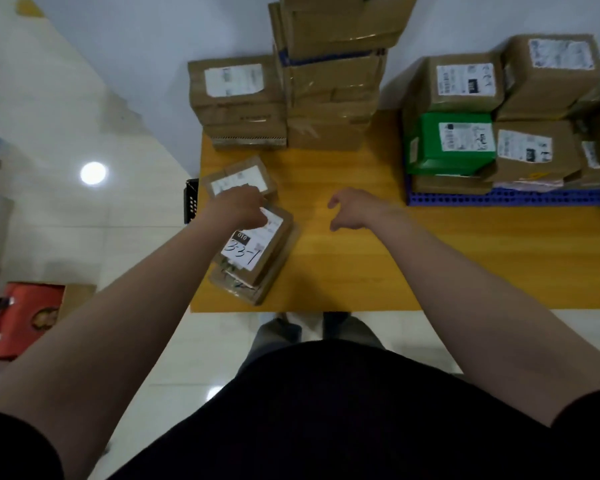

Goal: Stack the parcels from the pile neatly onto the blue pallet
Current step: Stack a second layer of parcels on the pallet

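A small flat brown parcel (257, 252) with a white label marked "33-1" lies on top of another at the table's front left. My left hand (238, 206) rests on its far end, fingers curled over the edge. Behind it lies another small labelled parcel (239, 178). My right hand (352, 209) hovers over the bare yellow table (361, 271) with loose fingers, holding nothing. The blue pallet (506, 197) at the right carries several brown parcels and a green parcel (454, 143).
Tall stacks of brown parcels (329, 81) stand at the table's back, with a lower stack (236, 98) to their left. A black crate (191, 199) sits beside the table's left edge. A red bag (21, 320) is on the floor at left.
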